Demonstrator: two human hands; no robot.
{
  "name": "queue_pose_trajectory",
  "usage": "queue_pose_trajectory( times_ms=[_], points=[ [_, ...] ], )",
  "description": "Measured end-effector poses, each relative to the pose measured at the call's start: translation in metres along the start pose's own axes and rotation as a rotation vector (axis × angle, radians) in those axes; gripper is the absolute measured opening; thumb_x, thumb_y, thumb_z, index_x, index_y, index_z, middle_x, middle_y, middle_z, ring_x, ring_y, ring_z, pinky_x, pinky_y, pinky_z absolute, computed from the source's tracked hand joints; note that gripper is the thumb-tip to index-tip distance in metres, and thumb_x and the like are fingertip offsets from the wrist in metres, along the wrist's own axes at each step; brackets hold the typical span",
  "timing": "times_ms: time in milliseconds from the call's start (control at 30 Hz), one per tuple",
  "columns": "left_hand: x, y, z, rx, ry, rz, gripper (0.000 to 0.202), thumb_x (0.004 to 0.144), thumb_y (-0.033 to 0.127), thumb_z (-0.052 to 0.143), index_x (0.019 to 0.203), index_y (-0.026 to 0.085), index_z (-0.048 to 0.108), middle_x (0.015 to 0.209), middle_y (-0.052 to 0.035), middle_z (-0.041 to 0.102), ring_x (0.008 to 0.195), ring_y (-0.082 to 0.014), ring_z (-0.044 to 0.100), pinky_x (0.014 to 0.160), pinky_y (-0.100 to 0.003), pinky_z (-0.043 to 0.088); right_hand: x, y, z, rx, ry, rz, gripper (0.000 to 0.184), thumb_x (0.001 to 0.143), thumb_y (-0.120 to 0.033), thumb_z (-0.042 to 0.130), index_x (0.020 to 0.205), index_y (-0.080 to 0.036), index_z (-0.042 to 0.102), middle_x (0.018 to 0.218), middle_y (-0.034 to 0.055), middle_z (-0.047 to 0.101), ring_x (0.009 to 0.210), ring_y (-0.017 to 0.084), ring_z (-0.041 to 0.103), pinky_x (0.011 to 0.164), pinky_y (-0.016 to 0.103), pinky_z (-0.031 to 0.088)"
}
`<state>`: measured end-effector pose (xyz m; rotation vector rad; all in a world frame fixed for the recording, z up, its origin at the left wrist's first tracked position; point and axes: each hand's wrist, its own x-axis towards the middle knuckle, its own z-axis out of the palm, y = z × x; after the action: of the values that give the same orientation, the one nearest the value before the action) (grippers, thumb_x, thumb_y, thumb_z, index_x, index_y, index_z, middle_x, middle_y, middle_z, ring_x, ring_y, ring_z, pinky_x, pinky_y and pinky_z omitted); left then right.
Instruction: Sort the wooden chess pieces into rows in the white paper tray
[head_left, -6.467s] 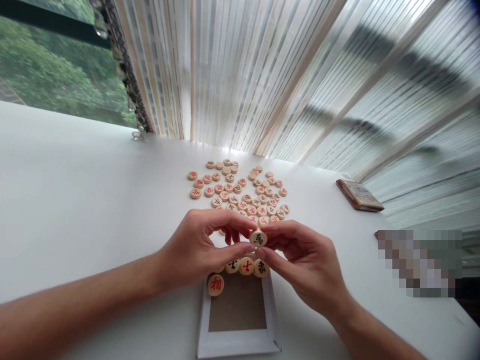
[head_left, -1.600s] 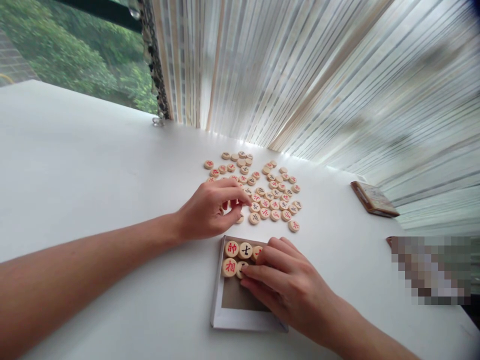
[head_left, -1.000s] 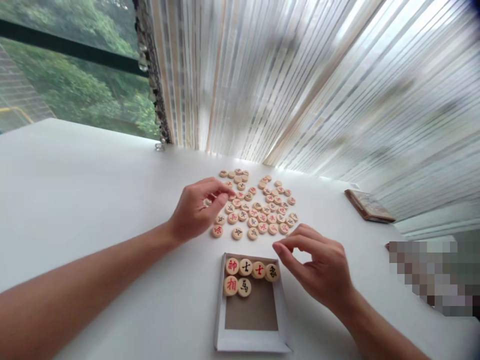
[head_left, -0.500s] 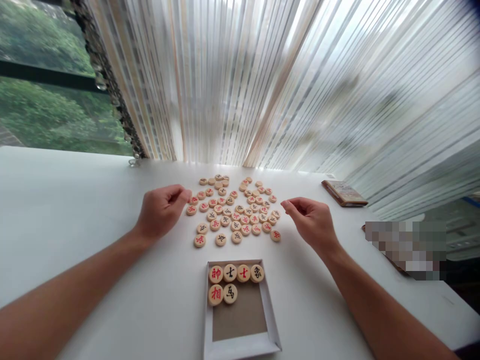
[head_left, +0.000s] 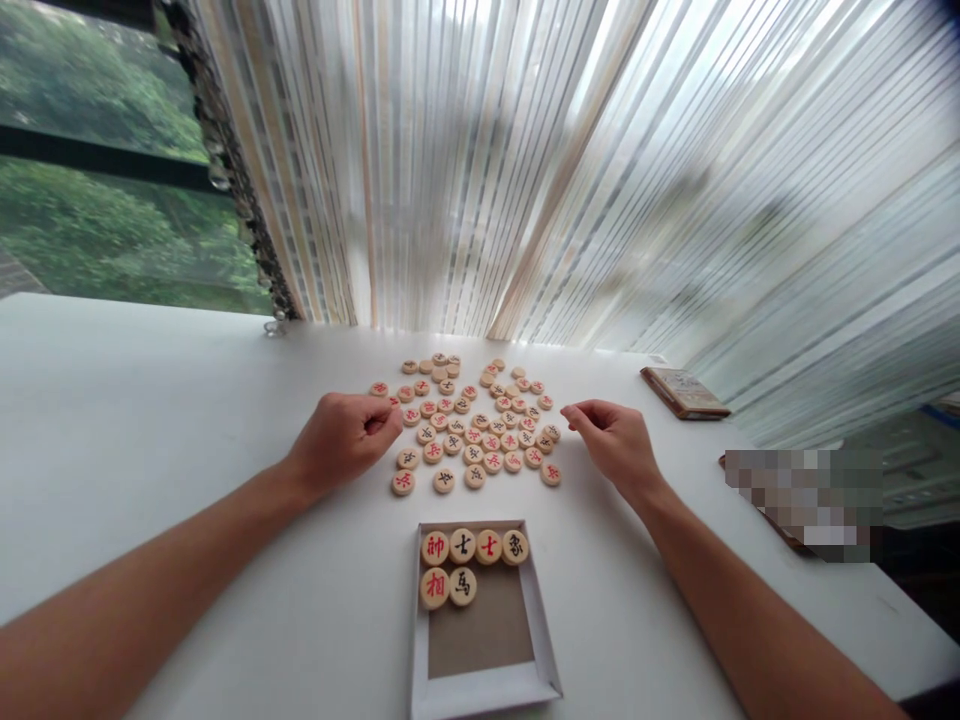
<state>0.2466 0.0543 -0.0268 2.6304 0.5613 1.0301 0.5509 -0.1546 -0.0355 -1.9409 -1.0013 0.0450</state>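
Many round wooden xiangqi pieces (head_left: pixel 472 437) with red or black characters lie spread on the white table (head_left: pixel 225 600). At the left edge of the spread, my left hand (head_left: pixel 352 435) is closed in a loose fist, its fingertips over a partly covered red-marked piece (head_left: pixel 394 402). Whether anything is inside that fist is hidden. My right hand (head_left: pixel 615 440) hovers or rests just right of the spread, thumb and fingers pressed together, with nothing showing between them. Nearer me stands a shallow white box (head_left: pixel 495 688). It holds several larger pieces in two rows, including a black-marked piece (head_left: pixel 463 587).
A flat brown-edged object (head_left: pixel 686 392) lies at the back right of the table. Closer on the right is another item (head_left: pixel 806 500), blurred by pixelation. String curtains (head_left: pixel 450 180) hang along the table's back edge, beside a window (head_left: pixel 105 220).
My left hand has moved right and slightly toward me, uncovering a red-marked piece behind it. My right hand stays nearly in place. The box and its pieces look unchanged.
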Motion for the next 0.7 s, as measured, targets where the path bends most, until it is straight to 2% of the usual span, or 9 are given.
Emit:
queue_pose_trajectory(
  times_ms=[200, 700],
  points=[
    [0.0000, 0.0023, -0.0018, 0.005, -0.007, 0.033, 0.042, 0.093, 0.026, 0.052, 0.058, 0.020, 0.032, 0.050, 0.0054, 0.033, 0.047, -0.0082, 0.032, 0.052, -0.026, 0.027, -0.0019, 0.0025, 0.0047, 0.006, -0.044, 0.002, 0.039, 0.087, -0.053, 0.071, 0.084, -0.015, 0.083, 0.074, 0.0069, 0.077, 0.063, 0.019, 0.062, 0.060, 0.031, 0.045],
    [0.0001, 0.0027, -0.0019, -0.011, -0.056, -0.016, 0.043, 0.093, 0.031, 0.053, 0.056, 0.019, 0.036, 0.051, 0.0046, 0.035, 0.047, -0.0094, 0.034, 0.054, -0.028, 0.028, -0.0070, -0.0037, 0.0057, 0.024, -0.107, -0.014, 0.037, 0.089, -0.050, 0.071, 0.087, -0.015, 0.082, 0.074, 0.0056, 0.076, 0.063, 0.018, 0.062, 0.061, 0.030, 0.047]
  ],
)
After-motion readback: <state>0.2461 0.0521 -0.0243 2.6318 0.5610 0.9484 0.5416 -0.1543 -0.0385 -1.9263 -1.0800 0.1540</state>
